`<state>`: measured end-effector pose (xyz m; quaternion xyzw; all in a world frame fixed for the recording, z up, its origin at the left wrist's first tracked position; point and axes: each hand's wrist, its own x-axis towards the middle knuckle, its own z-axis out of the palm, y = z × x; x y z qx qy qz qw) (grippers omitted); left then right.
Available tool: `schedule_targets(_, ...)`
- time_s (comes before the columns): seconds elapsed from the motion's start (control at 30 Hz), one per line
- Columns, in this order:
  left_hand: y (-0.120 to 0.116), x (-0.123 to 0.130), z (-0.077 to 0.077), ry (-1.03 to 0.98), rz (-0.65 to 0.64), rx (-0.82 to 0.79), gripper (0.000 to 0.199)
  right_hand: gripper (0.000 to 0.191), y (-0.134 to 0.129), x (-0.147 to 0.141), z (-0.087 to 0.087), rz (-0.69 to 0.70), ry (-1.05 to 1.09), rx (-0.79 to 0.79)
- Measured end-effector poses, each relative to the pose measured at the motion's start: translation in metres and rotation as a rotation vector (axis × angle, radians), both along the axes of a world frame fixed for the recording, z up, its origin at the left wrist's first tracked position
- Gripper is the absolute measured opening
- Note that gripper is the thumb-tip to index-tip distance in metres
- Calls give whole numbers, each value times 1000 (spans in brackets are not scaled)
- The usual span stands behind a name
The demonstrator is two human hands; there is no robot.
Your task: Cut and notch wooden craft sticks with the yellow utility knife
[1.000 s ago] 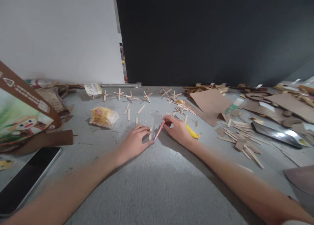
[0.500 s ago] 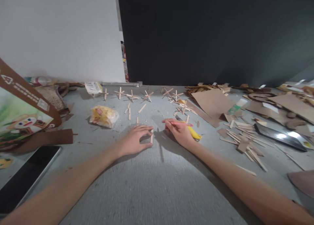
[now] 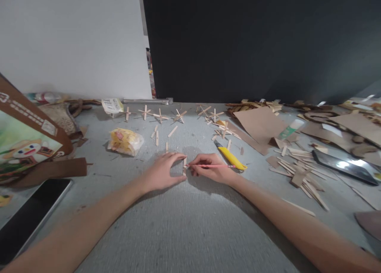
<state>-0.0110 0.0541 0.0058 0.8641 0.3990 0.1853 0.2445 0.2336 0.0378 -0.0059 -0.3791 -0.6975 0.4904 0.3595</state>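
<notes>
My left hand (image 3: 163, 171) grips a short wooden craft stick (image 3: 185, 166) by its two ends, thumb at the near end and fingers at the far end. The stick lies on the grey table (image 3: 178, 225). My right hand (image 3: 210, 167) is closed around a pink pencil (image 3: 218, 166), its tip at the middle of the stick. Just beyond my right hand lies a yellow utility knife (image 3: 232, 157). Another short stick (image 3: 167, 147) rests past my left hand, with several more farther off.
Star-shaped stick pieces (image 3: 179, 116) line the back. At left are a yellow plastic packet (image 3: 125, 142), a phone (image 3: 34, 217) and a printed paper bag (image 3: 29, 146). Loose sticks (image 3: 309, 185), a glue stick (image 3: 291, 129), cardboard (image 3: 262, 124) and a dark glossy object (image 3: 343, 167) lie at right.
My right hand has moved left and nearer, bringing the pencil tip onto the stick. The utility knife is now uncovered. My left hand stays on the stick.
</notes>
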Motion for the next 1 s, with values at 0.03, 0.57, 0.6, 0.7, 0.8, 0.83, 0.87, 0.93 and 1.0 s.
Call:
schedule_targets(0.03, 0, 0, 1, 11, 1, 0, 60, 21, 0, 0, -1, -1, 8, -4)
schedule_targets(0.57, 1, 0, -2, 23, -1, 18, 60, 23, 3, 0, -3, -9, -14, -20)
schedule_targets(0.6, 1, 0, -1, 24, -2, 17, 60, 25, 4, 0, -3, -13, -17, -26)
schedule_targets(0.7, 0, 0, 0, 39, -6, 18, 60, 29, 5, -1, -5, -24, -34, -34)
schedule_targets(0.8, -1, 0, 1, 66, -10, 37, 61, 31, 5, -1, -5, -26, -51, -31)
schedule_targets(0.83, -1, 0, 1, 73, -10, 45, 62, 31, 5, -1, -5, -25, -53, -33)
schedule_targets(0.87, -2, 0, 0, 79, -10, 52, 62, 31, 4, -1, -4, -24, -51, -36)
schedule_targets(0.93, -2, -1, 0, 87, -8, 57, 62, 30, 4, -1, -4, -21, -45, -43)
schedule_targets(1.0, -3, -1, 0, 92, -7, 61, 62, 30, 3, -1, -4, -19, -43, -47)
